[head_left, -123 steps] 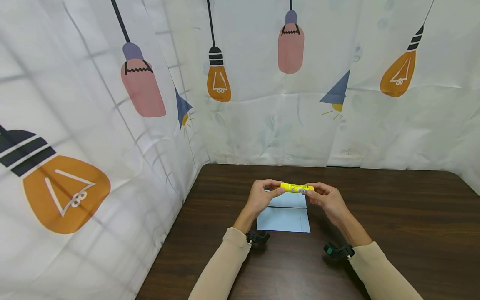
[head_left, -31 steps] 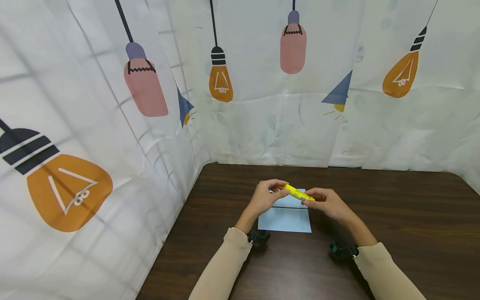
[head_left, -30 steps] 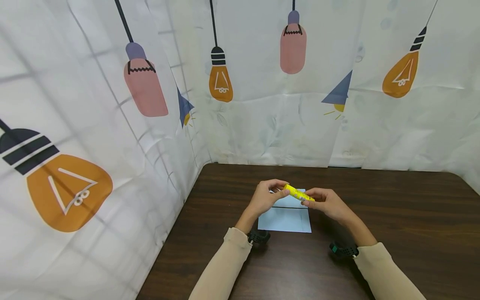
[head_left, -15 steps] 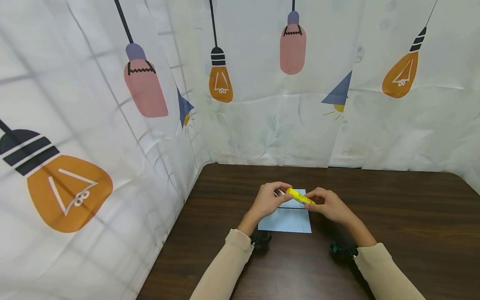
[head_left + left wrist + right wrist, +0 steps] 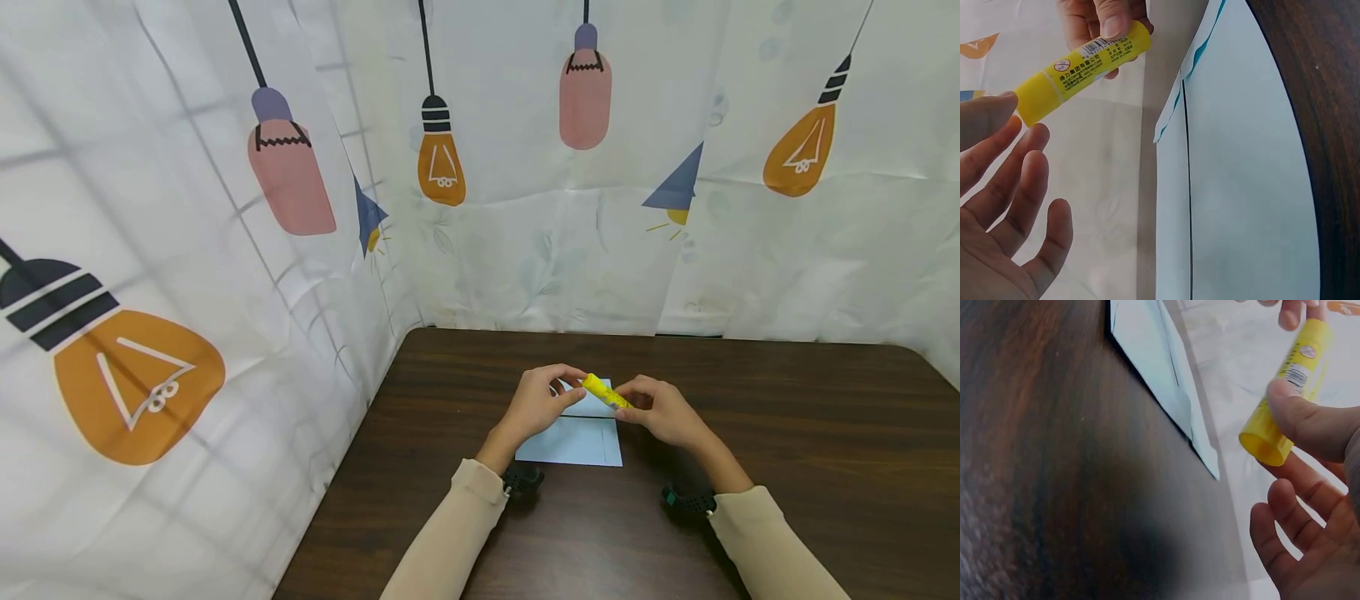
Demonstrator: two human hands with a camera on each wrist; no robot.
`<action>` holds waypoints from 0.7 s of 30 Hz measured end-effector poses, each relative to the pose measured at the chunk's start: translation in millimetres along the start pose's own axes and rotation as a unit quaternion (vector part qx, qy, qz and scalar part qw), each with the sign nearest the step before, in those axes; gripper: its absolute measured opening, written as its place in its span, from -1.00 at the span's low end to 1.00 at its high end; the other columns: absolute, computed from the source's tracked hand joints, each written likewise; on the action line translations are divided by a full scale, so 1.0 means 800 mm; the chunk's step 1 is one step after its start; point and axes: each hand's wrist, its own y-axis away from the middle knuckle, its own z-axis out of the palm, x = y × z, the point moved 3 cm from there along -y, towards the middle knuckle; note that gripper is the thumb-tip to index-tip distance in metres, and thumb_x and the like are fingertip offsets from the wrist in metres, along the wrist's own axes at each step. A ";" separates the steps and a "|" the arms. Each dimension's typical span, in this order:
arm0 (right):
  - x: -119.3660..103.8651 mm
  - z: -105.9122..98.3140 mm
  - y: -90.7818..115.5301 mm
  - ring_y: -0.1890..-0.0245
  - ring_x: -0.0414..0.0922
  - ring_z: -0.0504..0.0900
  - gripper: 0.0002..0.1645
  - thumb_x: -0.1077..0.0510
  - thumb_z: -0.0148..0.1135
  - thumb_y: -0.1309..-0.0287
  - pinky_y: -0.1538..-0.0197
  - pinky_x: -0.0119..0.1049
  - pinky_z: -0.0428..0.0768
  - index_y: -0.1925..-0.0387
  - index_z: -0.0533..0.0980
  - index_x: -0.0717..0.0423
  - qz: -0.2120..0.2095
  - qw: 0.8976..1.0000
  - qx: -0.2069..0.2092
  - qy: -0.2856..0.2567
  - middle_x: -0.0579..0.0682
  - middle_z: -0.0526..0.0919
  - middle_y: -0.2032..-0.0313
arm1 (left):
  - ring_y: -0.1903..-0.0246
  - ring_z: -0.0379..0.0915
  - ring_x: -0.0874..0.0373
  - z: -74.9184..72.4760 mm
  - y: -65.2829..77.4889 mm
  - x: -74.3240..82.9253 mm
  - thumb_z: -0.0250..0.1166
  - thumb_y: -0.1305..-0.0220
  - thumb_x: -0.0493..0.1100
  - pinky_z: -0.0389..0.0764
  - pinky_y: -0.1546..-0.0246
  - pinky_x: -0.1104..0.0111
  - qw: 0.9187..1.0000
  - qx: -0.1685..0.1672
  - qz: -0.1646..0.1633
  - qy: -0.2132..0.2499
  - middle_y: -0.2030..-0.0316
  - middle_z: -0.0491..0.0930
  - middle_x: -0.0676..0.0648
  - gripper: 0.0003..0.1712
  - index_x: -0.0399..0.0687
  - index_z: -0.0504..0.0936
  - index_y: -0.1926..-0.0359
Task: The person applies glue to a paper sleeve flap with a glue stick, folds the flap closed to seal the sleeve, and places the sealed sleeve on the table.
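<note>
A yellow glue stick (image 5: pixel 606 392) is held in the air above folded light-blue paper (image 5: pixel 570 442). My right hand (image 5: pixel 663 412) grips its lower right end, thumb pressed on the label near the barcode, as the right wrist view shows. My left hand (image 5: pixel 536 402) has thumb and index fingertips at the stick's other end, the cap (image 5: pixel 1038 97); its remaining fingers are spread below, off the stick. A pale seam line runs round the stick beside the cap. The paper lies on the table under the hands, with a dark line across it and a raised edge on the far side.
The dark brown wooden table (image 5: pixel 787 433) stretches to both sides. Behind it and along the left hang white curtains (image 5: pixel 510 250) printed with lamps and bulbs. Black straps with small devices (image 5: pixel 522 477) sit at both wrists.
The glue stick has gone from nearly level to slanting down to the right. My left fingertips have slid out towards the cap's end, and the stick has shifted slightly right.
</note>
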 end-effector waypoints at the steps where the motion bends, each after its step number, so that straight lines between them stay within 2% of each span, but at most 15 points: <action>1: 0.002 0.000 0.000 0.38 -0.14 0.47 -0.69 0.14 0.50 -0.15 0.36 -0.34 0.46 0.05 0.70 0.04 0.006 1.000 0.002 -0.002 -0.06 0.66 0.24 | 0.33 0.56 0.23 0.000 0.000 0.000 0.39 -0.37 -0.09 0.57 0.42 0.48 1.000 0.001 0.000 0.000 0.14 0.75 0.03 -0.71 0.05 0.73 -0.08; 6: 0.010 -0.004 0.000 0.33 -0.08 0.47 -0.64 0.13 0.46 -0.21 0.37 -0.33 0.47 -0.02 0.66 0.14 0.049 0.998 0.016 -0.024 0.04 0.64 0.23 | 0.33 0.56 0.23 -0.002 0.000 -0.002 0.37 -0.39 -0.09 0.58 0.38 0.49 1.000 -0.001 0.005 0.002 0.16 0.75 0.02 -0.73 0.01 0.74 -0.06; 10: 0.017 -0.008 0.001 0.29 -0.05 0.48 -0.58 0.09 0.42 -0.27 0.33 -0.33 0.51 -0.08 0.62 0.21 0.078 0.996 0.027 -0.040 0.13 0.65 0.20 | 0.35 0.56 0.24 -0.004 0.000 -0.004 0.37 -0.38 -0.09 0.59 0.36 0.48 1.000 0.000 0.002 0.005 0.19 0.75 0.04 -0.78 0.07 0.75 -0.01; 15: 0.025 -0.013 0.003 0.24 -0.06 0.51 -0.51 0.03 0.36 -0.34 0.26 -0.34 0.54 -0.14 0.57 0.29 0.107 0.992 0.042 -0.060 0.20 0.66 0.10 | 0.34 0.56 0.24 -0.008 0.000 -0.011 0.37 -0.38 -0.08 0.59 0.34 0.47 1.000 0.002 -0.008 0.002 0.20 0.75 0.05 -0.79 0.09 0.76 0.01; 21: 0.037 -0.020 0.005 0.25 -0.13 0.58 -0.44 -0.04 0.30 -0.38 0.20 -0.34 0.62 -0.18 0.51 0.30 0.137 0.985 0.061 -0.083 0.22 0.65 0.05 | 0.33 0.55 0.27 -0.015 -0.001 -0.020 0.37 -0.38 -0.07 0.59 0.33 0.45 1.000 0.012 -0.019 0.004 0.20 0.74 0.05 -0.78 0.07 0.77 0.00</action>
